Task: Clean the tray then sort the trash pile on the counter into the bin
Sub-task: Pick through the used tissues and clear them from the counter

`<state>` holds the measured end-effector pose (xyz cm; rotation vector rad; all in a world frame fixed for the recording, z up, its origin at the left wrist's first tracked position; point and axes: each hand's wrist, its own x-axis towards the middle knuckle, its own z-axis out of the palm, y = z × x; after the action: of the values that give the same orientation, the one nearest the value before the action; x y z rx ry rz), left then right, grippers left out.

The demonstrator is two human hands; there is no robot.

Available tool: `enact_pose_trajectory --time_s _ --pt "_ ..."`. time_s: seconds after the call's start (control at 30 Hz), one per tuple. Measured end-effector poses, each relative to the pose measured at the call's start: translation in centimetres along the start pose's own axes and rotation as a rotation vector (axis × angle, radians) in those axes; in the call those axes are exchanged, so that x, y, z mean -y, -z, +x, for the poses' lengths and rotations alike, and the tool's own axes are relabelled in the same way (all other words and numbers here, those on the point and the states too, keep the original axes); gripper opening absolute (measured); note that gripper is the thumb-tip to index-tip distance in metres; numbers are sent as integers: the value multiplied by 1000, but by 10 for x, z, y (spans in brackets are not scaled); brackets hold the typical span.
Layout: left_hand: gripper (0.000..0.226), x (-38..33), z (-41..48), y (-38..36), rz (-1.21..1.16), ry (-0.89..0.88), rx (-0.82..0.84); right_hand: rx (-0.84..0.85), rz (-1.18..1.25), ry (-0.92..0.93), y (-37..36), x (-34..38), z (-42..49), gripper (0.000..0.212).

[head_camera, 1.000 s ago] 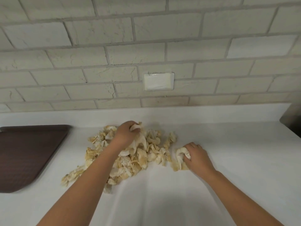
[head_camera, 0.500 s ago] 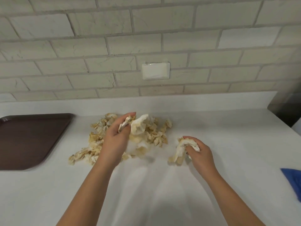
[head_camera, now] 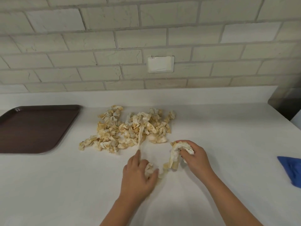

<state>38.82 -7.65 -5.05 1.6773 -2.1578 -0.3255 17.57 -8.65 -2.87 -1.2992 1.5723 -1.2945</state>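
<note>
Tray (head_camera: pixel 35 128) and blue cloth (head_camera: pixel 291 170) partly off-frame.

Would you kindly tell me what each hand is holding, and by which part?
The right hand grips a crumpled napkin wad by its upper end; the left hand pinches a smaller napkin scrap between thumb and fingers.

White counter (head_camera: pixel 211 128) bears trash pile (head_camera: pixel 130 129); brown tray (head_camera: pixel 32 128) lies left of it, blue cloth (head_camera: pixel 291 170) well right.

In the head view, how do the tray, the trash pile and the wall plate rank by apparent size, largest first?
1. The tray and the trash pile: about alike, and the frame edge cuts the tray, so unranked.
2. The wall plate: clearly smallest, though farthest from the camera.
</note>
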Motion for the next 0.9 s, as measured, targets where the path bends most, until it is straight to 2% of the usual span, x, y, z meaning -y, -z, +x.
enact_pose_trajectory --time_s 0.07,0.17,0.2,0.23,0.3,0.33,0.4,0.43,0.5,0.57,0.63,0.7,0.8,0.9 --pt "39 0 4 -4 70 -58 -10 27 -18 8 -2 4 -4 28" --pt "21 3 3 -8 -84 -34 -110 40 -24 6 -4 7 -8 33" --pt "29 0 -1 -5 -168 17 -126 42 -23 7 -4 7 -9 33" --pt "47 -3 -4 -4 -250 100 -111 47 -25 10 -4 7 -11 32" --pt "78 -5 -9 -4 -200 217 -54 55 -26 9 -4 8 -14 31" --pt "75 -5 -10 -5 -83 226 -31 56 -22 7 -3 9 -16 30" --pt "42 -8 -9 -3 82 215 1 56 -19 4 -3 10 -18 30" --pt "28 -9 -9 -1 84 196 -19 56 -20 2 -3 11 -19 30" --pt "15 1 -15 -11 16 54 -100 54 -20 -2 -4 9 -22 30" --pt "12 10 -21 -21 -52 -206 -152 50 -24 -5 -3 7 -23 31" --pt "11 13 -21 -17 -131 -396 -74 36 -28 -14 -1 6 -24 32" --pt "15 14 -18 -14 -209 -449 -20 23 -28 -27 2 5 -25 33" --pt "6 5 -21 -6 -430 -315 -37 17 -37 -38 4 5 -26 29" --pt "15 -10 -24 1 -564 -59 -96 18 -59 -41 5 7 -28 32"
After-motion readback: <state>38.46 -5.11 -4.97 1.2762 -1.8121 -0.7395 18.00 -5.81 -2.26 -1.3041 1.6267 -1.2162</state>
